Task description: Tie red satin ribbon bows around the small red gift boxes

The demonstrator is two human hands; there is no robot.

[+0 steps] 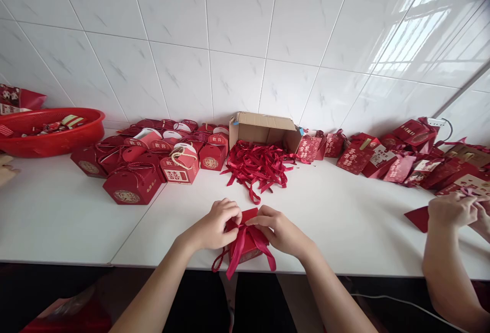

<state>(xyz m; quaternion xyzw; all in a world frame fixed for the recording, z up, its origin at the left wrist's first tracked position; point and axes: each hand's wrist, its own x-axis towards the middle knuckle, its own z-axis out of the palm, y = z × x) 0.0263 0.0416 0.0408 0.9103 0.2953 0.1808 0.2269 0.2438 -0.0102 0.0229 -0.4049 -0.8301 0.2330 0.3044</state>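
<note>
A small red gift box (250,257) stands near the table's front edge, directly before me. Across its top lies a dark pink ribbon (239,251), crossed in the middle with two tails hanging down the near side. My left hand (220,225) pinches the ribbon from the left, fingers curled at the crossing. From the right, my right hand (277,228) grips the ribbon at the same spot between thumb and fingers. A twisted red cord (219,262) loops out at the box's lower left. The fingers partly hide the box's top.
Behind the box, loose red ribbons (260,167) spill from a cardboard carton (266,121). Red gift boxes (132,185) crowd the left, beside a red plastic basket (53,144). More red boxes (356,154) line the right. A co-worker's hands (455,210) work at the far right.
</note>
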